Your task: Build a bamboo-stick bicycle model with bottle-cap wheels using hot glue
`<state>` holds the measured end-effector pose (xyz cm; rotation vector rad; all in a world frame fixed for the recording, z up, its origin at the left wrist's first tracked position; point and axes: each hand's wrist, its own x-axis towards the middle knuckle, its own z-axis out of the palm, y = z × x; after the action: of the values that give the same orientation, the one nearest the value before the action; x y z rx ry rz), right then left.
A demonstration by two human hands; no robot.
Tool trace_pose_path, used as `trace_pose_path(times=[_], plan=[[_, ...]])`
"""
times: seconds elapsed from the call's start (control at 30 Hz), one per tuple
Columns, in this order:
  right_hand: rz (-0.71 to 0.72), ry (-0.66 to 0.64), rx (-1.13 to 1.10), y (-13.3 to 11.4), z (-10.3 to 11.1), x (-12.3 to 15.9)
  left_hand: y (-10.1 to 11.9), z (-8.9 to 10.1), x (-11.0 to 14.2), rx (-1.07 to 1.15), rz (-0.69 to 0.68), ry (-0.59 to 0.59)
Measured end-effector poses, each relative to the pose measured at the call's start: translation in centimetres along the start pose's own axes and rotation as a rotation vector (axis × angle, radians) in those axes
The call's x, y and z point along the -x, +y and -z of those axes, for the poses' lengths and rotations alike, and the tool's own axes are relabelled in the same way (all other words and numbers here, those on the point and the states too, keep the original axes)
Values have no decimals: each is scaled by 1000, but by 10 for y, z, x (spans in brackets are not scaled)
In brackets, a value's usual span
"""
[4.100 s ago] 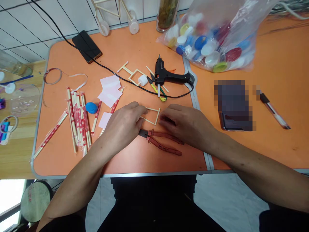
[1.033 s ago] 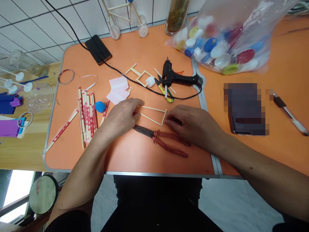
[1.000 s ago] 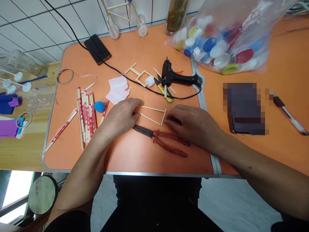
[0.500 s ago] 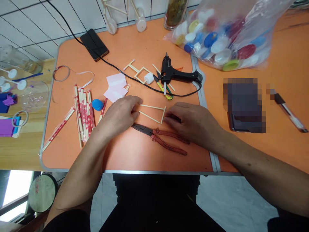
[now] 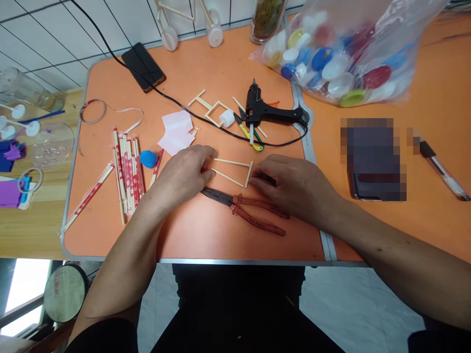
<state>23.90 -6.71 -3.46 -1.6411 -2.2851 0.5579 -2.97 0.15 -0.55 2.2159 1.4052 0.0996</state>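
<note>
My left hand (image 5: 182, 176) rests on the orange table (image 5: 235, 250), its fingertips on the open ends of a U-shaped frame of two thin wooden sticks and a crosspiece (image 5: 231, 171). My right hand (image 5: 292, 189) lies at the far side, with its fingertips at the crosspiece's lower end. Red-handled needle-nose pliers (image 5: 243, 210) lie just below the frame, between my hands and touching neither clearly. Part of the area under my right palm is hidden.
Beyond my hands lie a black glue gun (image 5: 265, 112), a small stick assembly (image 5: 213, 110), pink paper (image 5: 175, 133), a blue ball (image 5: 148, 159) and wrapped chopsticks (image 5: 127, 171). A black cable crosses the table. A bag of plastic bottle caps (image 5: 331, 54) stands at the far right.
Both hands stay at the stick frame with little visible movement. The view has shifted slightly, and the pliers and frame sit nearly the same relative to my hands.
</note>
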Motion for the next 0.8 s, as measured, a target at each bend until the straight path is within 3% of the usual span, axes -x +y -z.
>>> trace_pose_path(times=[0.5, 0.63, 0.8], plan=[[-5, 2, 11, 1, -1, 0, 1, -1, 2, 9, 0, 35], [-9, 0, 7, 0, -1, -1, 9, 1, 7, -39, -64, 83], [-11, -4, 0, 0, -1, 0, 21, -2, 10, -91, -127, -2]])
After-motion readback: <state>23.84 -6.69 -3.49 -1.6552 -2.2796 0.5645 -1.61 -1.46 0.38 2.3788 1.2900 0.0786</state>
